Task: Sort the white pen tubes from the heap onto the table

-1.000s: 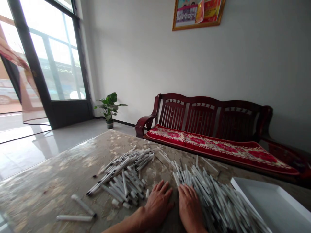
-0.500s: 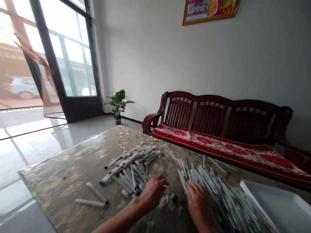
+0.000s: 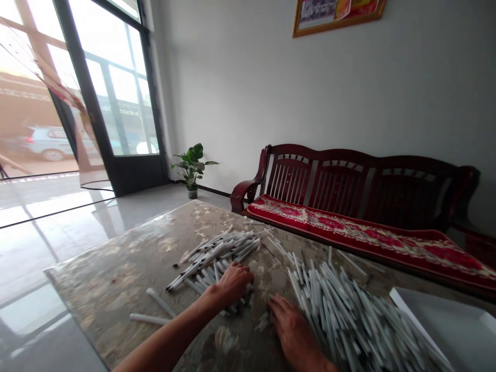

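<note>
Some pens (image 3: 222,251) are lying grouped at left, a bigger heap (image 3: 344,310) loose at right. My left hand (image 3: 234,281) is bending over that group, grip hidden; my right hand (image 3: 291,329) is resting spread, holding nothing.

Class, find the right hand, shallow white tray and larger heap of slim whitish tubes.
Right hand (image 3: 290,324), head view: back.
Shallow white tray (image 3: 445,318), head view: inner floor.
Larger heap of slim whitish tubes (image 3: 343,307), head view: middle.
</note>
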`<action>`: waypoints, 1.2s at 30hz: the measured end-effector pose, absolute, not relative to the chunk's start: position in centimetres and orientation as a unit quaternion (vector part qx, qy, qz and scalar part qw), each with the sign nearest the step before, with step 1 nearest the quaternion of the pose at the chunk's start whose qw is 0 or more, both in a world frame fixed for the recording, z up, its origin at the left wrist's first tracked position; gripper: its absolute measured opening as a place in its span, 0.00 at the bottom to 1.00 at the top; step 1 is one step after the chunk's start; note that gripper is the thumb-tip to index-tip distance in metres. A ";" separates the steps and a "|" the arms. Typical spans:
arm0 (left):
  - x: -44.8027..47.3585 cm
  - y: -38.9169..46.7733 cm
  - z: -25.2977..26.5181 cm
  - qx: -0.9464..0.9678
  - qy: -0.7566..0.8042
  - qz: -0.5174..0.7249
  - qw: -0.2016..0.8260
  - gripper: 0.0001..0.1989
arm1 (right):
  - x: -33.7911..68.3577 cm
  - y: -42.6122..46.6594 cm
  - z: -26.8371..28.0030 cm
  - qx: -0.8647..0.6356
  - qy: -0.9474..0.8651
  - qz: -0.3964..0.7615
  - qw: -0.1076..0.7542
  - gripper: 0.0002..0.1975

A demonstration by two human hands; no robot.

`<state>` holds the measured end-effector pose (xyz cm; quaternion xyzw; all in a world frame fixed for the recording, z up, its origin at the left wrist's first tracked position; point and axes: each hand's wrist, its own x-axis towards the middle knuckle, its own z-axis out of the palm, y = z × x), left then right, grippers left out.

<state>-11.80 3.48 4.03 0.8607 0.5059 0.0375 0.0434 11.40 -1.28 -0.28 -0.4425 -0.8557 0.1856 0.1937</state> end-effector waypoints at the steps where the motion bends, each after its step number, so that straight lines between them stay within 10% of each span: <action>1: -11.6 3.2 4.1 0.866 0.495 0.038 0.054 0.14 | 11.6 -1.2 -0.4 -0.447 -0.845 0.206 0.211 0.21; 6: -12.0 2.8 4.7 0.868 0.489 0.056 0.072 0.24 | 12.5 -0.8 -0.9 -0.470 -0.789 0.252 0.305 0.21; 14: -12.7 4.3 4.3 0.886 0.464 0.010 -0.001 0.09 | 11.5 -0.7 -0.7 -0.427 -0.801 0.320 0.271 0.23; 21: -9.8 3.6 4.7 0.902 0.409 0.137 -0.025 0.08 | 12.8 1.0 0.5 -0.487 -0.644 0.417 0.417 0.27; 36: -3.7 1.4 0.5 0.854 0.408 0.323 0.001 0.06 | 15.3 0.2 2.2 -0.637 -0.688 0.204 0.281 0.23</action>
